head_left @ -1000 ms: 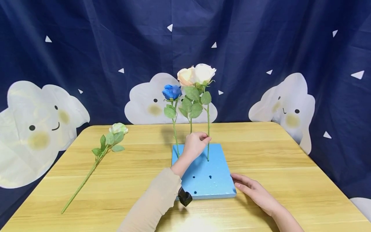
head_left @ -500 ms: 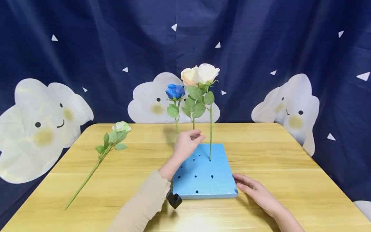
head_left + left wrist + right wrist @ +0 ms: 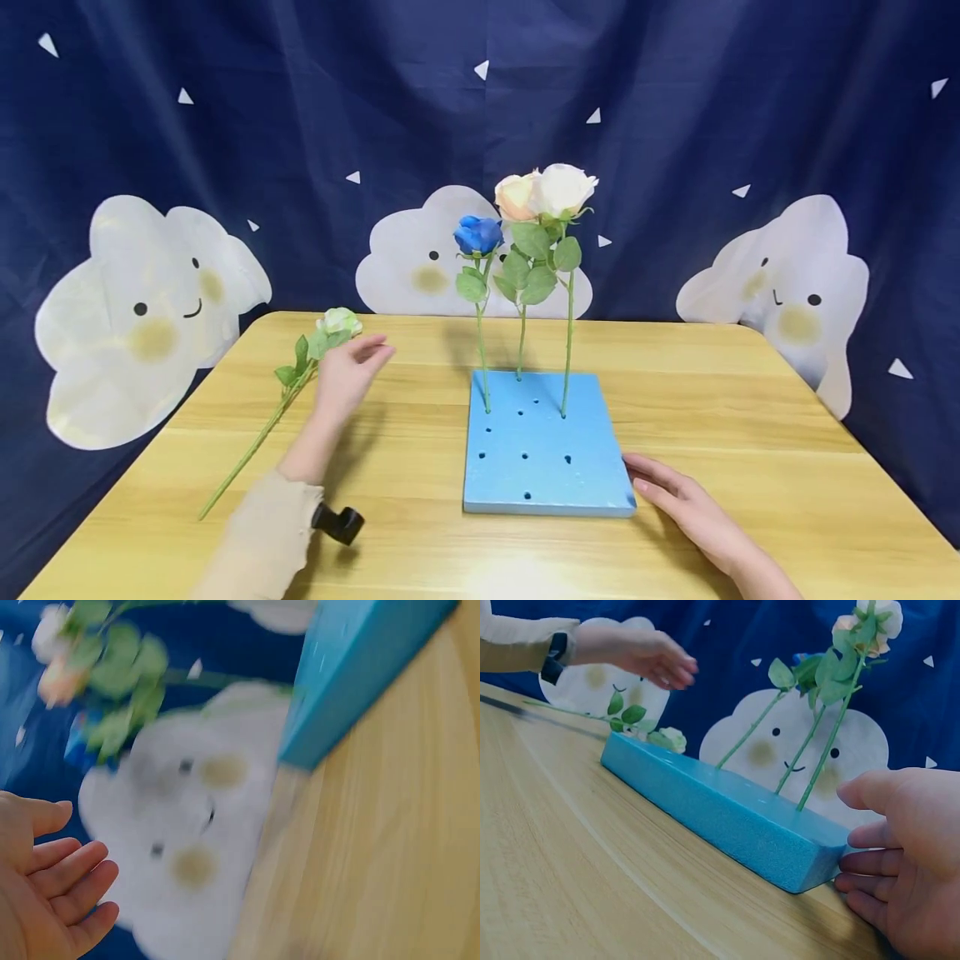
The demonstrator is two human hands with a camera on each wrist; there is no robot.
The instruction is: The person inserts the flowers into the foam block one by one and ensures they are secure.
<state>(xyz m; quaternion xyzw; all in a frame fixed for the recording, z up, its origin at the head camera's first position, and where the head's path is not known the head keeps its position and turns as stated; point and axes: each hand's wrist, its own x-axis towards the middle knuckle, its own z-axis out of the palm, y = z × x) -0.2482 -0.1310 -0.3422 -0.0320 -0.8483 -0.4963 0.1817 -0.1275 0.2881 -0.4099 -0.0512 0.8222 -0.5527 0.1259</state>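
My left hand [image 3: 348, 377] is in the air at the left, its fingers relaxed with nothing between them. In the head view it overlaps a white-green rose [image 3: 303, 375] that lies on the table. My right hand [image 3: 693, 508] rests with its fingertips at the right edge of a blue foam block [image 3: 547, 475] with several holes. Three roses stand upright in the block: a blue rose [image 3: 478, 237] at the left, a peach rose [image 3: 516, 198] behind, and a white rose [image 3: 564, 192] at the right. The left wrist view is blurred.
The wooden table [image 3: 420, 550] has rounded far corners. Behind it hangs a dark blue curtain [image 3: 660, 100] with white cloud faces and small triangles. A black strap device [image 3: 339, 523] sits on the left wrist.
My left hand has let go of the white rose's stem and moved left, over toward the lying rose. The right hand stays at the block. The head view has turned slightly left.
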